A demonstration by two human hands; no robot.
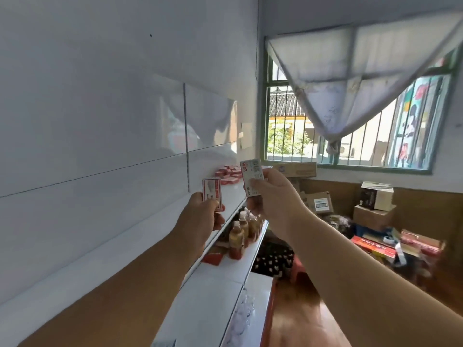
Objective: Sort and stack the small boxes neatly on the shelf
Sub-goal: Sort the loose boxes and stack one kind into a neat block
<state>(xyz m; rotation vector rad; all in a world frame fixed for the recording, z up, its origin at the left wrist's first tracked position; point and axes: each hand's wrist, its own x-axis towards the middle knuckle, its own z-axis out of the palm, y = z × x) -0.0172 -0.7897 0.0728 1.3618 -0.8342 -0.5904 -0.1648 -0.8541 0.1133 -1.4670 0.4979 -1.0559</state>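
Head view. Left hand (200,216) raised over the white top shelf (231,194), fingers and thumb pinching a small red-and-white cardboard box (213,196) held upright, printed face toward the camera. Right hand (270,194) raised at 3 o'clock of the left hand, just beside it and slightly higher; it grips a second small white cardboard box with red print (251,177), upright, thumb across its front face. The two boxes are near each other, not touching.

At 12 o'clock of the hands, farther along the same shelf against the white tiled wall (100,146): a loose pile of small red-and-white boxes (229,174), lying flat and at mixed angles, not stacked in order.

At 6 o'clock of the hands, on the lower white shelf (233,266): a group of plastic bottles with brown liquid and white caps (241,231), standing upright; a red carton (213,257) lies at 9 o'clock of them.

At 1 o'clock: green-framed barred window (350,136) with a white curtain (350,78) tied up. At 3 o'clock, on the floor: brown cardboard cartons (373,216) and mixed packaging, contents unclear.
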